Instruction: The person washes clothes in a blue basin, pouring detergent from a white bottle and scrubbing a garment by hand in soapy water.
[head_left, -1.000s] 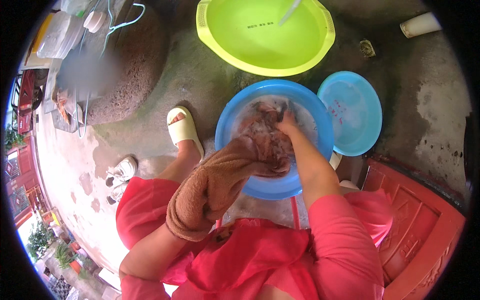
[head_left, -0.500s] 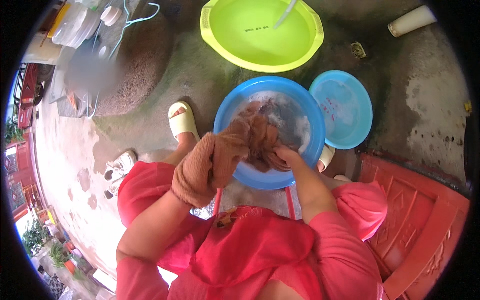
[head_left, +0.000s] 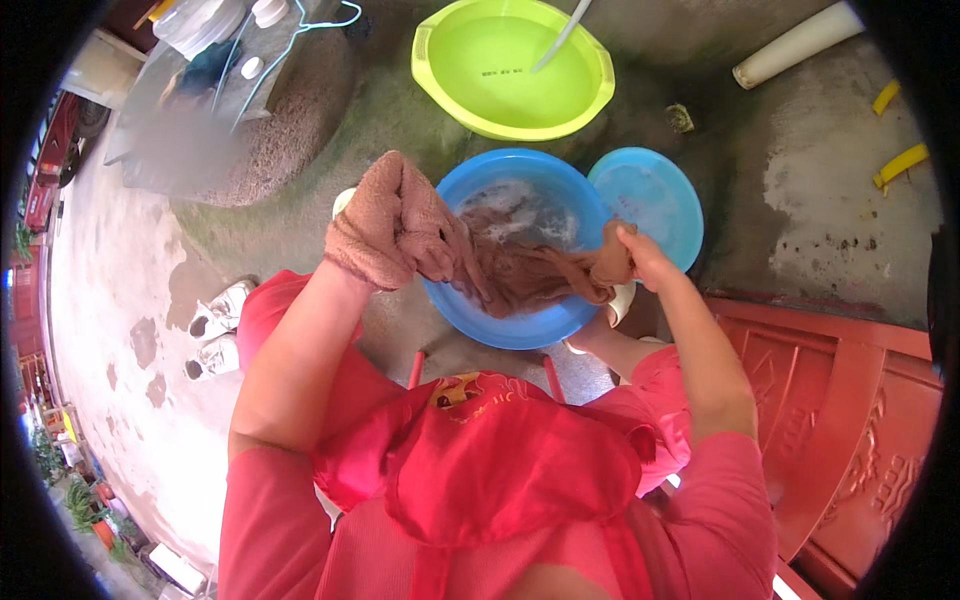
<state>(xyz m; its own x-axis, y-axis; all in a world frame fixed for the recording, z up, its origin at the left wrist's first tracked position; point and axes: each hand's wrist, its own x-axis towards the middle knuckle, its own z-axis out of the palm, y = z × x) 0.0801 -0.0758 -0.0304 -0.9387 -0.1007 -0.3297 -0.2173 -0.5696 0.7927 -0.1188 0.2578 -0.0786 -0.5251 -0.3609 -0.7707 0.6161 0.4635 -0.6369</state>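
Note:
A wet brown fleecy garment (head_left: 520, 276) stretches across the blue basin (head_left: 515, 336), its middle sagging toward the soapy water. My left forearm (head_left: 305, 345) runs up into one end of it, and the fuzzy cloth covers my left hand completely, so its fingers are hidden. This end is raised beyond the basin's left rim. At the basin's right rim, my right hand (head_left: 648, 258) is closed around the other end, with the thumb on top. Foam and greyish water (head_left: 545, 212) show behind the cloth.
A light-blue basin (head_left: 660, 200) with suds stands right of the blue one. Beyond is a yellow-green tub (head_left: 512, 132) with a pale hose (head_left: 562, 35) in it. Red stool legs (head_left: 417, 368) are below the basin; a red carved panel (head_left: 810, 400) lies right, white shoes (head_left: 215, 357) left.
Both hands have moved apart: the left up and leftward inside the cloth, the right out of the basin to its right rim. The garment is now lifted and pulled lengthwise.

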